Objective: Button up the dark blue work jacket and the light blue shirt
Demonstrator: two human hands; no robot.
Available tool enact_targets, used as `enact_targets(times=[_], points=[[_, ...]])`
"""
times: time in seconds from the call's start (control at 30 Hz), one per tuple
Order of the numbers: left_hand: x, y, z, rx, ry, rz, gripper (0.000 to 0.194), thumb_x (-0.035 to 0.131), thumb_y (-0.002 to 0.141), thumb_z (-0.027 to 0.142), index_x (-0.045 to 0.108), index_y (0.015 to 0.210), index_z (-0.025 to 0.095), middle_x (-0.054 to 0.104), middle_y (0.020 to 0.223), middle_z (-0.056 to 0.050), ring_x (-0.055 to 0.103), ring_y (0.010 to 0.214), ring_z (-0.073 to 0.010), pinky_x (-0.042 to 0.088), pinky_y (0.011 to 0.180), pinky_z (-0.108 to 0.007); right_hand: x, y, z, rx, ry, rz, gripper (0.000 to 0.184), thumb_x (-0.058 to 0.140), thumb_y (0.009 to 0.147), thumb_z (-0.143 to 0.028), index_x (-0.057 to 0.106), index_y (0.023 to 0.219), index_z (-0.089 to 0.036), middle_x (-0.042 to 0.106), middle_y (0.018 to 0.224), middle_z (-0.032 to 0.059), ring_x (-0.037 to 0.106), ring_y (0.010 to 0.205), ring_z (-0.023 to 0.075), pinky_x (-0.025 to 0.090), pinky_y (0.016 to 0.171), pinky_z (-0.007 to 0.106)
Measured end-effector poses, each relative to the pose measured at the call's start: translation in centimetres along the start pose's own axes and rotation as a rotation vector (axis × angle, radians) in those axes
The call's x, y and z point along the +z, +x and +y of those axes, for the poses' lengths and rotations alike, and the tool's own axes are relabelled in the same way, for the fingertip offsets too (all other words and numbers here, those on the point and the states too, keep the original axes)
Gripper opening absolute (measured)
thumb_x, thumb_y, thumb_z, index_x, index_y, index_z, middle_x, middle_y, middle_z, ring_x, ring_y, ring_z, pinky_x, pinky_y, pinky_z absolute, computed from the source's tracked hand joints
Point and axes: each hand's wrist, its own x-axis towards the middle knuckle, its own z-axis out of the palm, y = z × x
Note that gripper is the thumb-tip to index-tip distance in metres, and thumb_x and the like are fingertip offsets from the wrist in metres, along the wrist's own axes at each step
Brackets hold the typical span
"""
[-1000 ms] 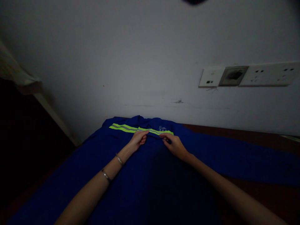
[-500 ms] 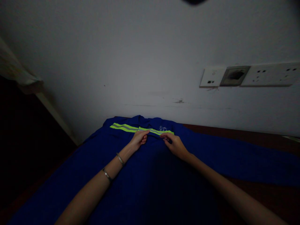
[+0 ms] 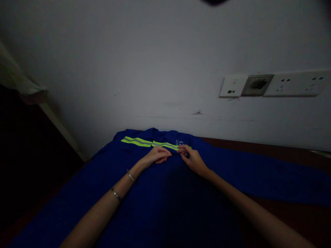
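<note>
A blue work jacket [image 3: 160,199] lies spread flat on a dark wooden table, sleeves out to both sides. A yellow-green reflective stripe [image 3: 144,142] runs across its chest near the wall. My left hand [image 3: 155,156], with two bracelets on the wrist, rests on the cloth just below the stripe, fingers stretched toward the middle. My right hand [image 3: 192,159] pinches the jacket's front edge right beside it, fingers closed on the cloth. The two hands almost touch at the jacket's centre line.
The table [image 3: 284,151] butts against a white wall. A row of sockets and switch plates [image 3: 271,85] is mounted on the wall at right. A pale curtain or cloth [image 3: 15,81] hangs at the far left over a dark gap.
My left hand has uncurled and slid right along the cloth toward my right hand. The right hand has stayed in place, still pinching.
</note>
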Motion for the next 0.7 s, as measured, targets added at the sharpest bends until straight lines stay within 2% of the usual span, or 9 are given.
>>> enact_targets(times=[0.03,0.1,0.2,0.27,0.43,0.7], points=[[0.4,-0.1,0.0,0.015,0.100,0.002,0.022,0.063,0.064,0.031,0.064,0.073,0.011,0.053,0.051,0.001,0.038,0.038,-0.0054,0.023,0.037,-0.018,0.0,0.0,0.0,0.007,-0.001,-0.003,0.031,0.046,0.074,-0.008,0.052,0.102,-0.018,0.066,0.091,0.0050,0.060,0.078,0.0148,0.046,0.071,0.029],[1.5,0.0,-0.2,0.078,0.268,0.108,0.012,0.061,0.063,0.022,0.065,0.068,0.012,0.055,0.054,0.000,0.042,0.044,-0.0068,0.028,0.043,-0.018,0.0,0.0,0.0,0.022,0.008,-0.006,0.031,0.047,0.073,-0.008,0.052,0.102,-0.018,0.066,0.090,0.0048,0.060,0.078,0.0149,0.046,0.071,0.029],[3.3,0.3,-0.7,0.200,0.406,0.343,0.012,0.056,0.067,0.017,0.067,0.070,0.013,0.057,0.058,-0.001,0.046,0.052,-0.0093,0.031,0.050,-0.019,0.1,0.0,0.3,0.047,0.055,0.008,0.032,0.047,0.073,-0.008,0.052,0.102,-0.018,0.066,0.090,0.0051,0.061,0.080,0.0153,0.047,0.073,0.030],[4.2,0.3,-1.1,0.256,0.463,0.421,0.014,0.055,0.068,0.017,0.068,0.072,0.015,0.059,0.060,-0.001,0.047,0.056,-0.0106,0.032,0.053,-0.020,0.3,0.0,0.5,0.061,0.091,0.019,0.033,0.048,0.072,-0.008,0.052,0.103,-0.019,0.066,0.090,0.0052,0.061,0.081,0.0155,0.047,0.073,0.030],[4.7,0.1,-1.6,0.327,0.601,0.464,0.014,0.054,0.073,0.020,0.067,0.071,0.016,0.059,0.066,-0.003,0.048,0.059,-0.0123,0.033,0.058,-0.021,0.4,0.0,0.6,0.061,0.108,0.027,0.033,0.048,0.071,-0.008,0.052,0.103,-0.019,0.066,0.089,0.0048,0.062,0.080,0.0160,0.048,0.074,0.031],[5.0,-0.2,-2.0,0.370,0.845,0.462,0.020,0.047,0.080,0.020,0.065,0.073,0.017,0.058,0.071,-0.005,0.051,0.063,-0.0139,0.034,0.062,-0.023,0.6,0.1,0.8,0.049,0.091,0.032,0.032,0.048,0.072,-0.010,0.053,0.103,-0.018,0.066,0.088,0.0043,0.062,0.078,0.0148,0.049,0.071,0.029]])
